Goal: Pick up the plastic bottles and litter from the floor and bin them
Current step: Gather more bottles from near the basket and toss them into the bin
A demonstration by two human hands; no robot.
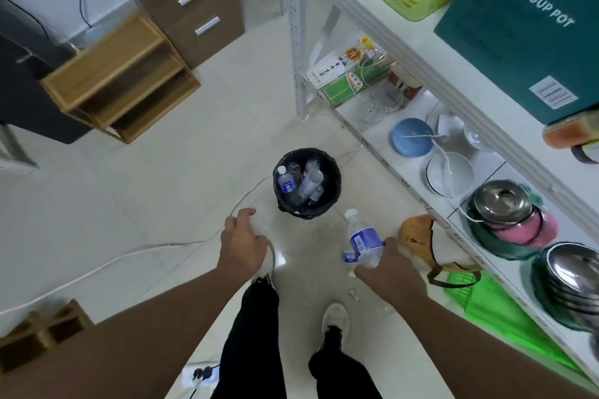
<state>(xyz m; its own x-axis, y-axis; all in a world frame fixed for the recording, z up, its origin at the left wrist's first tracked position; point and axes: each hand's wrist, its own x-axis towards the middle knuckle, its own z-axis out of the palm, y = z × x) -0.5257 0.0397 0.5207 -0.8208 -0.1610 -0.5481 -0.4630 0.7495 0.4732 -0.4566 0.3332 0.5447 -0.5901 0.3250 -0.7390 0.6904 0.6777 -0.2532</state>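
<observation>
Head view, looking down past my legs. My right hand [387,264] grips a blue-labelled plastic bottle [363,238], fingers curled round its lower body, white cap pointing toward the bin [306,181]. My left hand [243,241] is curled round a clear bottle [261,223], blurred and half hidden by the fingers. The bin, black-lined, stands on the pale tile floor [162,204] just ahead of both hands, several bottles already inside. Small white scraps [353,293] lie on the floor by my right shoe [335,317]. White shelving [405,172] runs along my right.
</observation>
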